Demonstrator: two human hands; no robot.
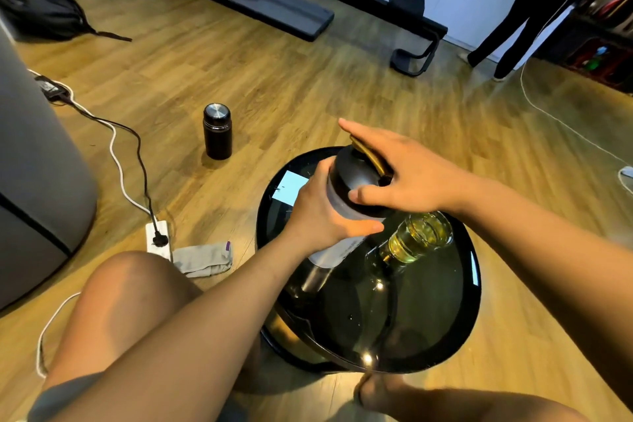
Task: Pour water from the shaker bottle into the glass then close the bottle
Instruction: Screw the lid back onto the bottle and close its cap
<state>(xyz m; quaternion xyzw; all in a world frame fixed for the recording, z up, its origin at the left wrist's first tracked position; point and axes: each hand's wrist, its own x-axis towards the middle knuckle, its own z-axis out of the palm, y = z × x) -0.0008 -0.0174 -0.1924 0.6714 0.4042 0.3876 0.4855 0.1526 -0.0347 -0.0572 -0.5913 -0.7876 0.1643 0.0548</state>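
**Wooden floor, black table: sealing the shaker**

Low and round, the black glass-topped table [428, 312] stands just past my bare knee [130, 301]. On it my left hand [318, 212] wraps its curled fingers around the shaker bottle [335, 195] and holds it leaning away from me. My right hand [407, 175] lies over the dark lid [352, 171] with fingers straight and spread and the thumb at the rim, covering the gold flip cap [368, 152].

The glass [423, 238] stands just beside the bottle and holds liquid, so I judge the pour done and the closing underway. To do it well, I should brace the body firmly and press squarely down until the cap seats. I also need to keep my right wrist clear of the glass below it.

A pale card [291, 187] lies on the table's far side. On the floor lie a grey cloth [203, 259] and a power strip [158, 238], and a black flask [217, 131] stands beyond them. Farther off another person [520, 10] stands.
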